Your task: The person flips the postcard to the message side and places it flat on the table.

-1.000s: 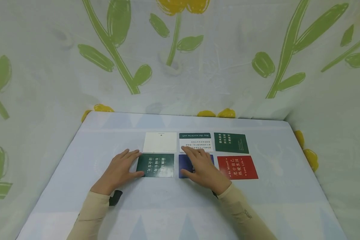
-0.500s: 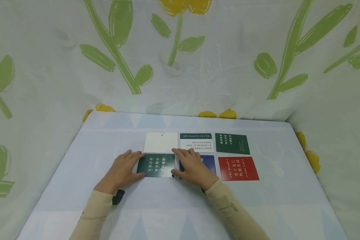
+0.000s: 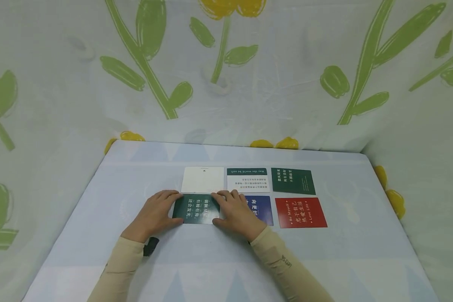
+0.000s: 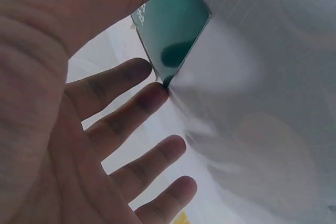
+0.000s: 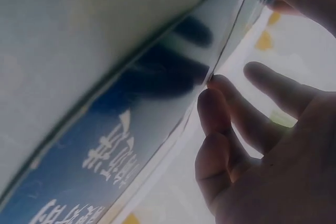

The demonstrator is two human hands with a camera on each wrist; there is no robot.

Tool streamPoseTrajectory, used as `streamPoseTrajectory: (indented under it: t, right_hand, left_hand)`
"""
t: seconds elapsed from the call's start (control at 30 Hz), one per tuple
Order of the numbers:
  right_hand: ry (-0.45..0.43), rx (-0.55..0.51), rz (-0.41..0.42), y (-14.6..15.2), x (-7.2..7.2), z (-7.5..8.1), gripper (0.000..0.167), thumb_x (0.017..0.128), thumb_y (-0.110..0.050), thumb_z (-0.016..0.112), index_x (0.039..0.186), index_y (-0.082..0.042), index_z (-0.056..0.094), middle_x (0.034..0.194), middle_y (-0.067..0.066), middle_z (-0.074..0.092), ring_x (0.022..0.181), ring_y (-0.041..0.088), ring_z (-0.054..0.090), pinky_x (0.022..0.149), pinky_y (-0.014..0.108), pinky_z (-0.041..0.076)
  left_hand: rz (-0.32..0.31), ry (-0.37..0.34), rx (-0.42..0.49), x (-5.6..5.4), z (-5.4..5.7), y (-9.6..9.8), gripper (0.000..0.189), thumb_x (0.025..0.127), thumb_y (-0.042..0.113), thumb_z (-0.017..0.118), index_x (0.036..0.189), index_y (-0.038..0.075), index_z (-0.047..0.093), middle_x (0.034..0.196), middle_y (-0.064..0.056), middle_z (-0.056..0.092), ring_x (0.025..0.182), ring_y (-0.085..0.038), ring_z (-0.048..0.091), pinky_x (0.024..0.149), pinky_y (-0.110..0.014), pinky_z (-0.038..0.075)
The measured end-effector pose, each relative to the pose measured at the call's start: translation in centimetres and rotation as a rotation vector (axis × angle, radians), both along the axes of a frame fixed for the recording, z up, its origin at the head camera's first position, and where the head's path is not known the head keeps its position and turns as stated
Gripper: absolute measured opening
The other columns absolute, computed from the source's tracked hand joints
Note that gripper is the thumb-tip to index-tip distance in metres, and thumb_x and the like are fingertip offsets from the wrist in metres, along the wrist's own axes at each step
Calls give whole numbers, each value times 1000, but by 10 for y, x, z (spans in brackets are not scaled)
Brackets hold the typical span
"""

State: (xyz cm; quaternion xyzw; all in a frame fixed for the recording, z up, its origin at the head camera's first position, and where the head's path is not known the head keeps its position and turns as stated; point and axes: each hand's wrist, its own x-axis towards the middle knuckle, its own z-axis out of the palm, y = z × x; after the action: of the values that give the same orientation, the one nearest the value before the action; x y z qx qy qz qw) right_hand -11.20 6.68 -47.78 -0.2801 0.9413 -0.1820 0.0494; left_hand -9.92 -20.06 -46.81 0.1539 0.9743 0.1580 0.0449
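Observation:
A dark green card with white lettering lies flat in the near row, its length running left to right. My left hand spreads thumb and index finger to its left corners; in the left wrist view the fingers reach out fairly straight near a corner of the green card. At the opposite side, my right hand has its thumb and forefinger tips at the right edge. That hand partly covers a blue card. In the right wrist view, loosely bent fingers are beside the blue card's edge.
Behind lie a plain white card, a white card with a green band and a second green card, slightly turned. A red card sits at the near right. Flowered cloth hangs behind the table.
My right hand has moved left from over the blue card to the right edge of the green card, uncovering more of the blue one. The left hand stays at the green card's left edge.

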Motion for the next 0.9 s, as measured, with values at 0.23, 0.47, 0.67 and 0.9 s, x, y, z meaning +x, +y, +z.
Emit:
streamPoseTrajectory:
  t: [0.23, 0.47, 0.67, 0.9]
  right_hand:
    - [-33, 6, -14, -5, -1, 1, 79, 82, -37, 84, 150, -15, 49, 141, 7, 54, 120, 27, 47, 103, 46, 38]
    - [-7, -33, -4, -6, -1, 2, 84, 79, -32, 89, 150, -15, 48, 138, 10, 50, 120, 28, 47, 102, 45, 38]
    - [39, -49, 1, -7, 1, 3, 92, 74, -27, 93, 152, -17, 45, 136, 9, 48, 116, 25, 46, 97, 41, 39]
    - [75, -61, 2, -10, 4, 5, 96, 72, -23, 95, 153, -17, 43, 136, 10, 47, 115, 26, 47, 96, 41, 40]
  left_hand:
    - [6, -18, 24, 1, -1, 0, 78, 74, 29, 92, 141, 6, 57, 140, -15, 56, 133, -39, 47, 110, -58, 35]
    - [37, -1, 103, 9, -2, 2, 78, 77, 24, 90, 144, 5, 53, 140, -18, 55, 130, -41, 49, 105, -59, 40]
    - [151, 12, 115, 10, 1, 2, 73, 83, 23, 85, 143, -2, 51, 127, -19, 63, 117, -39, 57, 98, -55, 46]
    - [257, -85, 159, 9, 1, 2, 69, 86, 21, 81, 143, -4, 52, 104, -10, 71, 94, -28, 60, 86, -51, 51]
